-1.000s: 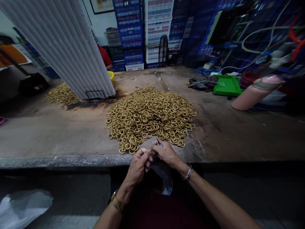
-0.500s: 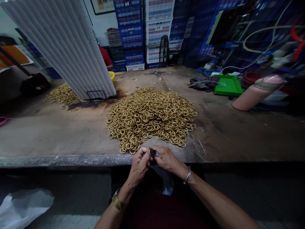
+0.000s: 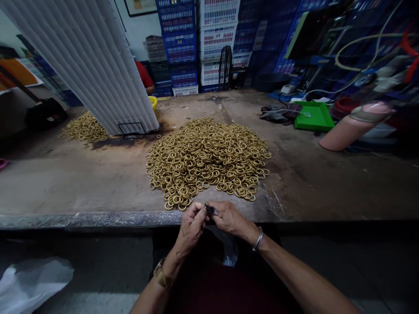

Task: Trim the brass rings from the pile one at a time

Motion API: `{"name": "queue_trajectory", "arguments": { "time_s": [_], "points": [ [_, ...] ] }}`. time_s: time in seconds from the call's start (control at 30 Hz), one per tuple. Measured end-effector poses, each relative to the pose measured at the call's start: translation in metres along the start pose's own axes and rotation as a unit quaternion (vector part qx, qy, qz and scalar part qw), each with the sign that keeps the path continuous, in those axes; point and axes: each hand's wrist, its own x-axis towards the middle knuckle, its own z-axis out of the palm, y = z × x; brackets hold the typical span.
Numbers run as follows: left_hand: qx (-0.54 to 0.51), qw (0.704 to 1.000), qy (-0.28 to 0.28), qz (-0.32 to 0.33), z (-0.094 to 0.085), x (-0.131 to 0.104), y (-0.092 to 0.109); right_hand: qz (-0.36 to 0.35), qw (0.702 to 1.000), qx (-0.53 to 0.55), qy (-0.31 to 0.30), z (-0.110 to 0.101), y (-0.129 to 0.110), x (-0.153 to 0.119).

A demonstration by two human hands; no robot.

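Note:
My left hand (image 3: 192, 221) is closed in a pinch at the table's front edge, and whatever its fingertips hold is too small and covered to make out. My right hand (image 3: 227, 218) is closed around a small dark tool (image 3: 210, 209), whose kind I cannot tell. The tool's tip meets the left thumb and fingers. Just beyond both hands spreads a large heap of brass-coloured rings (image 3: 209, 152), its nearest rings close to my left fingertips.
A tall ridged white panel (image 3: 94, 65) stands on the table (image 3: 81, 183) at left, beside a second ring pile (image 3: 85, 127). A green tray (image 3: 313, 117) and a pink cylinder (image 3: 343, 133) lie to the right. Stacked crates (image 3: 180, 48) rise behind; a person's red sleeve (image 3: 144, 76) shows past the panel.
Both hands stay almost in place, still pinched together around the dark tool, which has turned very slightly. The whole view has shifted a little.

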Motion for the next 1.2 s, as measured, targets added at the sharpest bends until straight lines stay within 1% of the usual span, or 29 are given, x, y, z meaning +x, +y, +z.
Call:
{"name": "queue_trajectory", "arguments": {
  "time_s": [0.1,0.2,0.27,0.33,0.43,0.53,0.63,0.77,0.83,0.9,1.0,1.1,1.2],
  "points": [
    [-0.021,1.000,-0.022,-0.002,-0.003,-0.005,-0.002,0.029,0.998,-0.052,-0.015,-0.002,0.003,0.003],
    [-0.101,0.993,-0.060,-0.025,-0.003,-0.013,-0.001,0.067,0.988,-0.138,0.011,-0.001,0.010,0.011],
    [-0.172,0.981,-0.080,-0.036,-0.002,-0.016,0.001,0.081,0.982,-0.169,0.036,0.001,0.014,0.019],
    [-0.225,0.970,-0.079,-0.043,-0.001,-0.016,0.002,0.096,0.977,-0.180,0.063,0.002,0.014,0.028],
    [-0.260,0.962,-0.056,-0.054,-0.003,-0.013,0.002,0.128,0.969,-0.194,0.088,0.005,0.011,0.041],
    [-0.290,0.954,-0.043,-0.058,-0.007,-0.011,0.002,0.148,0.961,-0.218,0.083,0.007,0.007,0.050],
    [-0.333,0.939,-0.048,-0.074,-0.010,-0.009,0.001,0.161,0.957,-0.227,0.078,0.008,0.005,0.055],
    [-0.384,0.916,-0.036,-0.114,-0.013,-0.005,-0.004,0.148,0.963,-0.205,0.093,0.006,0.006,0.055],
    [-0.389,0.913,-0.016,-0.123,-0.013,-0.001,-0.006,0.125,0.969,-0.185,0.104,0.005,0.008,0.053],
    [-0.372,0.921,0.002,-0.114,-0.012,0.002,-0.006,0.095,0.978,-0.149,0.110,0.003,0.012,0.051],
    [-0.317,0.945,0.019,-0.082,-0.009,0.006,-0.001,0.059,0.991,-0.051,0.109,-0.001,0.015,0.045],
    [-0.267,0.961,0.042,-0.049,-0.007,0.010,0.003,0.049,0.993,0.041,0.104,-0.005,0.014,0.036],
    [-0.223,0.973,0.050,-0.042,-0.002,0.012,0.004,0.049,0.992,0.073,0.096,-0.008,0.010,0.028]
  ]
}}
